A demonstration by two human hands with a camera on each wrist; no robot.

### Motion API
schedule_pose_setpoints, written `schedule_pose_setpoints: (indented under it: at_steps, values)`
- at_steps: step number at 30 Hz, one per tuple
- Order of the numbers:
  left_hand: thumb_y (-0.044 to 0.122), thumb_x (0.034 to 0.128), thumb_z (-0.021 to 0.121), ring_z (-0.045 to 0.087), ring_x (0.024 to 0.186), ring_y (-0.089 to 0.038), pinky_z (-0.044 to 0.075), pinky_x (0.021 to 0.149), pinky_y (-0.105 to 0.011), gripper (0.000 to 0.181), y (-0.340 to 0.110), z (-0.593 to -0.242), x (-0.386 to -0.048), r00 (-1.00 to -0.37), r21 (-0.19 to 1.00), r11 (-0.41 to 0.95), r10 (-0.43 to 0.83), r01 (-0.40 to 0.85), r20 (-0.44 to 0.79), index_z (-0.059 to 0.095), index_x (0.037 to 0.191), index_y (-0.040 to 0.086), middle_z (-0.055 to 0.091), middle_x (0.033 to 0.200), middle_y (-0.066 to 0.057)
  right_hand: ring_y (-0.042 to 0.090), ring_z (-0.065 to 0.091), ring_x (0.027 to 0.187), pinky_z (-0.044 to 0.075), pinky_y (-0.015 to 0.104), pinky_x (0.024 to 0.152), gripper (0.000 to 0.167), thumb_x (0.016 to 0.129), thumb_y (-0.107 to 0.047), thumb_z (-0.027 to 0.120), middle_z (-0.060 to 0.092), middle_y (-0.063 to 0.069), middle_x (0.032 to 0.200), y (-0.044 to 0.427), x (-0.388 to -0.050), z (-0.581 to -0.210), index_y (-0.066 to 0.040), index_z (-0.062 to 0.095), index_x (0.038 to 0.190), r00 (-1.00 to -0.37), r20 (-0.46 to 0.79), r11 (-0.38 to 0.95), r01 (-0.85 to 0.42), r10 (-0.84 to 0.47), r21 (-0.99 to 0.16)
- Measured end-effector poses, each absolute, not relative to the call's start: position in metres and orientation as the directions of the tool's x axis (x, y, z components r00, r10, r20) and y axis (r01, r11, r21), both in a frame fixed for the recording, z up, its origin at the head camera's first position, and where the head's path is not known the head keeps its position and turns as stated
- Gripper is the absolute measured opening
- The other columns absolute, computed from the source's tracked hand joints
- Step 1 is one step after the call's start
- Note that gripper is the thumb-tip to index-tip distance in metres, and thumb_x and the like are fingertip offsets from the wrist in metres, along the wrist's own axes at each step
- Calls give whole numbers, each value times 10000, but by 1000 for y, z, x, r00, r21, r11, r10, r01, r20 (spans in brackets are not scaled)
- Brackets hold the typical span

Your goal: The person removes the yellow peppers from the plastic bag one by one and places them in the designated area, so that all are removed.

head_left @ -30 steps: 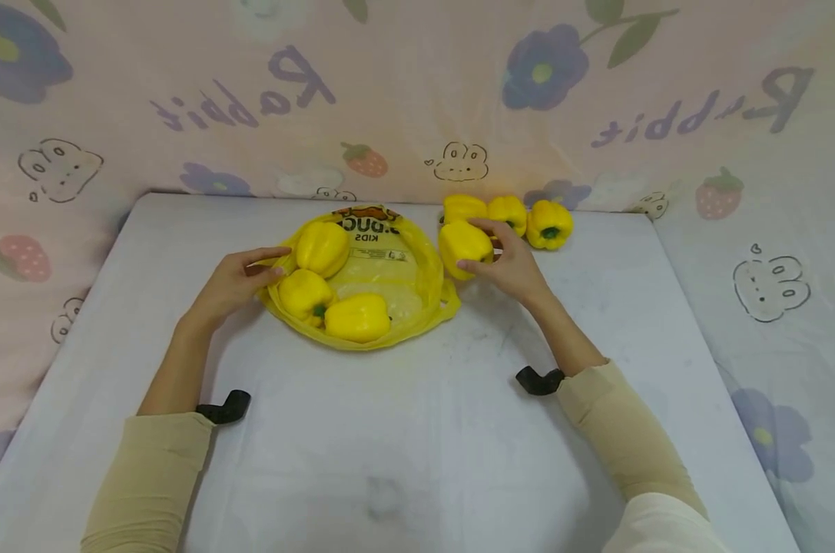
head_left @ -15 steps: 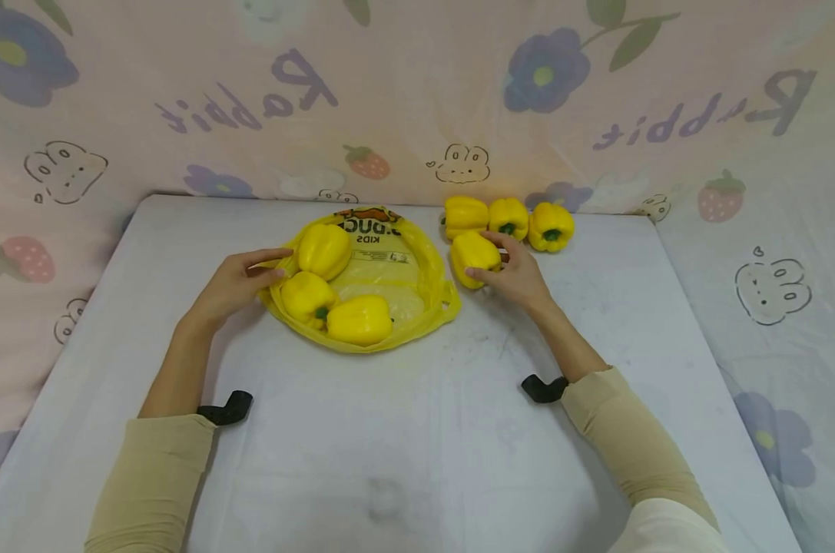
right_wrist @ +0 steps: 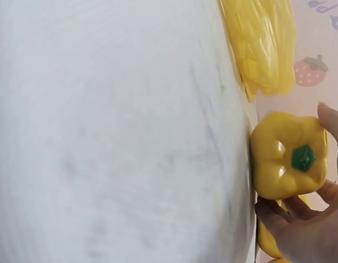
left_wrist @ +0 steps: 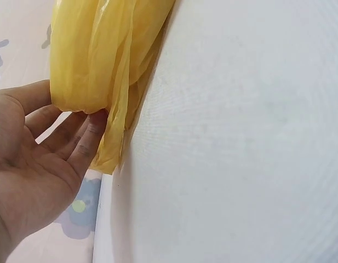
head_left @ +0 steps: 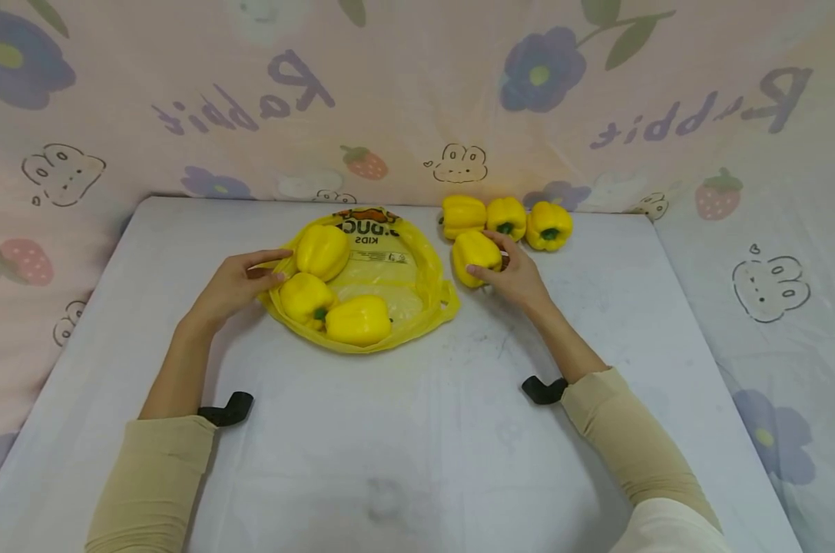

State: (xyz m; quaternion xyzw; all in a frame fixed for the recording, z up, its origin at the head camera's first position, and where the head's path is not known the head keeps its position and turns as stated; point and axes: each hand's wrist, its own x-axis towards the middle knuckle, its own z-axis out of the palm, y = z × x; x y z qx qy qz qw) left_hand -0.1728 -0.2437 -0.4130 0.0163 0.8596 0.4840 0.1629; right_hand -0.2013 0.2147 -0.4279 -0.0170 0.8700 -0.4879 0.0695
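A yellow plastic bag (head_left: pixel 427 261) lies spread on the table with its mouth wide, holding three yellow peppers (head_left: pixel 358 319) along its left and front. The left hand (head_left: pixel 233 286) holds the bag's left rim; in the left wrist view its fingers (left_wrist: pixel 87 143) are curled under the bag's edge (left_wrist: pixel 84 66). Just right of the bag, the right hand (head_left: pixel 517 275) grips another yellow pepper (head_left: pixel 474 257) between thumb and fingers. The right wrist view shows that pepper (right_wrist: pixel 284 159) by the table surface, its green stem end facing the camera, in the right hand (right_wrist: pixel 316 224).
Three more yellow peppers (head_left: pixel 506 217) stand in a row at the table's back edge, behind the right hand. A printed cloth (head_left: pixel 403 92) hangs behind the white table (head_left: pixel 362 445). Black curved pieces (head_left: pixel 230 409) are at both wrists.
The right hand has moved slightly right and toward the front with its pepper, away from the bag's rim. The left hand has stayed at the bag's left edge.
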Motion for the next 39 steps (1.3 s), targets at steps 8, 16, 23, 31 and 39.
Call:
schedule_pose_setpoints:
  at_steps: [8,16,23,31,39]
  values:
    - [284,990,624,396,1382,-392,401,1052,-540,519,-244,-415,-173,-948,834,536,181,-129,-263,496,1466,121,368,1560,-158,272,461,1305,367,430,1093,757,850,-341,800,453,86,1484,215,-202,-429,-144,437,1484,-995,-4,487,-47,-104,-872]
    - [312,989,627,408,1376,-385,396,1054,-533,527,-247,-416,-170,-949,848,517,193,-117,-249,500,1464,121,378,1554,-152,396,472,1307,341,443,1125,564,856,-29,766,518,273,1375,211,-201,-421,95,524,1350,-956,288,297,-292,-58,-909]
    - [331,986,629,458,1329,-346,461,920,-378,517,-247,-415,-171,-950,852,516,209,-95,-233,515,1455,146,417,1531,-131,310,548,1234,381,471,1090,437,865,35,733,568,288,1294,198,-185,-387,137,579,1261,-915,401,260,-401,-55,-879]
    - [343,983,631,455,1331,-355,462,912,-386,520,-246,-418,-173,-950,844,527,202,-101,-240,519,1453,148,415,1532,-136,399,555,1194,416,512,1045,405,822,134,720,576,334,1244,185,-182,-387,176,592,1204,-861,491,156,-507,-130,-848]
    - [323,988,628,416,1369,-381,417,1025,-507,511,-245,-416,-174,-952,845,524,194,-104,-237,521,1447,127,398,1542,-146,352,594,1139,462,499,996,348,809,176,704,598,316,1207,166,-173,-383,185,616,1145,-815,541,111,-569,-206,-815]
